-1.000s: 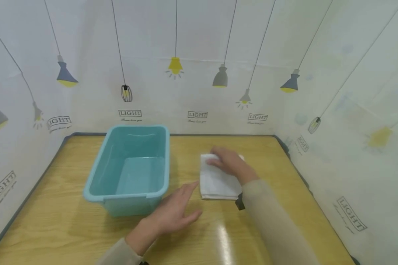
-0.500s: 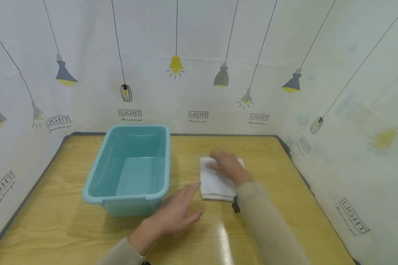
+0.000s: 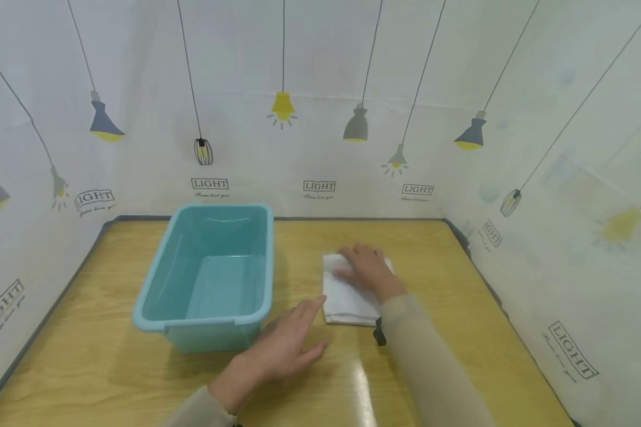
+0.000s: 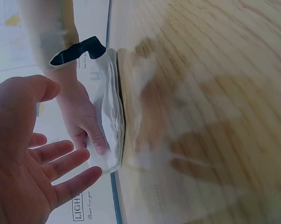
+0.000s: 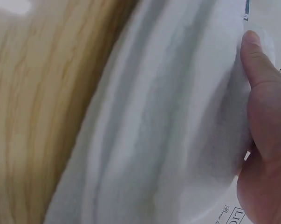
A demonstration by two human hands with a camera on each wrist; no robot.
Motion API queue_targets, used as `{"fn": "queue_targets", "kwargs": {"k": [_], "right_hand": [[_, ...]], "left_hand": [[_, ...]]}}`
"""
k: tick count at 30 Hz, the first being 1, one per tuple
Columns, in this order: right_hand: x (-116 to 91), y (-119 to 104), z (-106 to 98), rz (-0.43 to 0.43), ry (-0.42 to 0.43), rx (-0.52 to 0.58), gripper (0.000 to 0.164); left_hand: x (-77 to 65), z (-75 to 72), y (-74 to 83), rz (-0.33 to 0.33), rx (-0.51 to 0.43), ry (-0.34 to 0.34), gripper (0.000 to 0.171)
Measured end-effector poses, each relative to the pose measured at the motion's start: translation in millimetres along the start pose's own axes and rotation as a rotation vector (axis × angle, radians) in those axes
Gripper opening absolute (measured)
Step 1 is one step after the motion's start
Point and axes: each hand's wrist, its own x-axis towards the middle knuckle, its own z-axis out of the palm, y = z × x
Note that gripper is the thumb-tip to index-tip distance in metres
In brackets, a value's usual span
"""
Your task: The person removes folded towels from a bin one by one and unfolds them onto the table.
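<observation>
We judge the folded white cloth [image 3: 349,301] light, soft and limp, hardly fragile, its fuzzy face not slippery; loose layers could slide apart. Best hold, we think: the stacked edge at six o'clock, thumb above, fingers under every layer. It lies flat on the wood-grain table [image 3: 310,240], at three o'clock from the blue bin [image 3: 213,338]. Squarish, plain, edges rumpled. We note the right hand [image 3: 367,268] resting unclenched on its twelve o'clock end; left hand [image 3: 283,347] released, at eight o'clock, contact uncertain.
</observation>
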Motion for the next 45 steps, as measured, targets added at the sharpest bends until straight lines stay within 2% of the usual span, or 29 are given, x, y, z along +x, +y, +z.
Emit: {"fn": "queue_targets", "kwargs": {"k": [9,16,21,26,35,45], "right_hand": [[-3.7,6.2,-1.5,-0.006,-0.021,0.027,0.075],[-12.5,21.0,-7.6,-0.058,0.029,0.034,0.074],[-32.6,31.1,-21.4,-0.05,0.045,0.146,0.069],[-60.2,38.9,-32.3,0.015,0.005,0.257,0.065],[-105.1,50.2,-36.5,-0.022,-0.016,0.263,0.053],[-131.3,66.8,-29.5,-0.031,-0.019,0.308,0.044]], "left_hand": [[0.9,4.4,2.6,0.008,0.019,0.007,0.081],[6.1,8.6,2.1,-0.022,0.029,-0.023,0.082],[11.7,11.1,0.1,-0.032,0.034,-0.03,0.08],[16.5,13.9,-1.5,-0.062,0.027,-0.032,0.077],[25.0,17.6,-4.3,-0.091,0.004,-0.04,0.074],[35.9,21.1,-5.6,-0.067,0.046,0.002,0.068]]}}
